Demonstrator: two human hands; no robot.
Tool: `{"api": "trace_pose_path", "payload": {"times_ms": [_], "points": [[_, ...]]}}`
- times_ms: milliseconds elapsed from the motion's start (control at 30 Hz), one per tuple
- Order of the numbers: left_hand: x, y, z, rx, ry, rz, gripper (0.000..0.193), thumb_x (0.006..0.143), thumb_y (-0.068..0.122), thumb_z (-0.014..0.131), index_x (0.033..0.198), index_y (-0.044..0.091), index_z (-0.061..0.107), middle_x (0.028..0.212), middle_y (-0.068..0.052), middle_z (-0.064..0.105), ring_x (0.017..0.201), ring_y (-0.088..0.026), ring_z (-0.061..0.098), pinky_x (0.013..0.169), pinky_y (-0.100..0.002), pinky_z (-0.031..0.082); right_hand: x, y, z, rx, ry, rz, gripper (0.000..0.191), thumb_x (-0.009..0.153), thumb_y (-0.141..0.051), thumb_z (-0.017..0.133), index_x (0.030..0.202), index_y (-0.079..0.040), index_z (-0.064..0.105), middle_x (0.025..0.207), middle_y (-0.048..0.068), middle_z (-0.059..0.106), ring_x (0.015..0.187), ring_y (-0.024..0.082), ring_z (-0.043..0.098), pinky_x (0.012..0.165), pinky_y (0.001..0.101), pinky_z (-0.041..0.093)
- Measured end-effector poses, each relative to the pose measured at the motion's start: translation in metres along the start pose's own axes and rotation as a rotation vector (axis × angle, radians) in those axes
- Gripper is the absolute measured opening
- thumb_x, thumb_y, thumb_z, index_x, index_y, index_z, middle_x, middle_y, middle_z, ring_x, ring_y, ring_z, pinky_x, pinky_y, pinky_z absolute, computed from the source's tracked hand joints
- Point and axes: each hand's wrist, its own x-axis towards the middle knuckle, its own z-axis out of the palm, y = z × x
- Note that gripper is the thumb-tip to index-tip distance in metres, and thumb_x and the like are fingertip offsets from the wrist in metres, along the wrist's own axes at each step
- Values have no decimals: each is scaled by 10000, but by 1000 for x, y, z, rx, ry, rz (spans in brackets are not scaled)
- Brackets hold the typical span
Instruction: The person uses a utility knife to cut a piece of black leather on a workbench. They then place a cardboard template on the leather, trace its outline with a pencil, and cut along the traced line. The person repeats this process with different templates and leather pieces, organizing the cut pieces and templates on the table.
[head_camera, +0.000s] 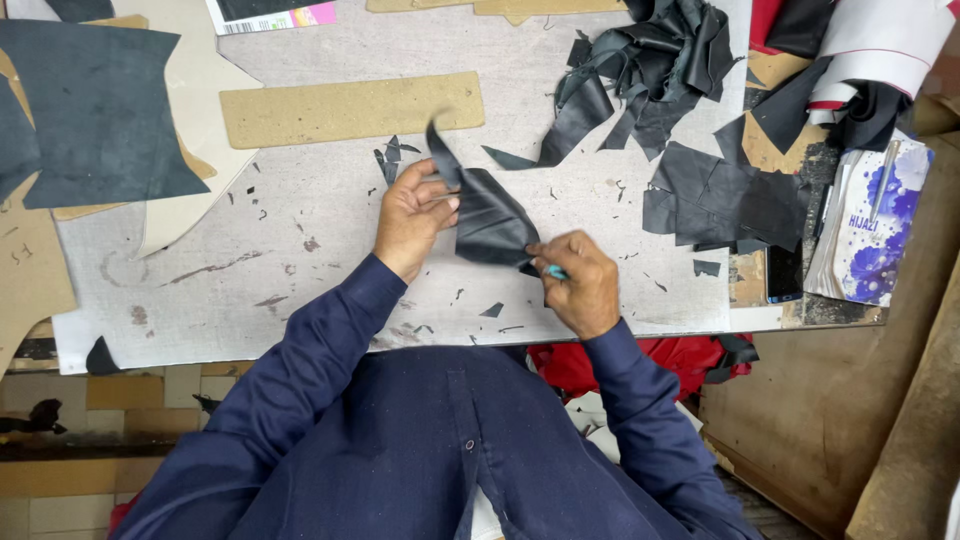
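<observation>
Worktable (330, 250) beneath us, black scrap heap (650, 70) at one o'clock, tan card strip (350, 108) at eleven, black leather piece (490, 215) at centre, our left hand (412, 215) pinching its edge, our right hand (580, 285) clenched on a small teal-handled tool (555, 272) at its lower corner.

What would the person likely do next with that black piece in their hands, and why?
Probably draw the teal-handled tool a little further along the black leather piece. The left hand holds the piece lifted off the worktable, while the right hand grips the tool at its lower edge.
</observation>
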Motion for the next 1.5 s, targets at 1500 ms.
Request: {"api": "trace_pose_path", "payload": {"times_ms": [1500], "points": [[-25,-5,23,803,-92,12,604,800,259,857,1269,13,566,907,-102,761,794,-171,757,703,-302,620,5,-35,19,266,76,99,425,866,136,516,1163,-45,761,1148,131,764,966,213,770,840,303,634]]}}
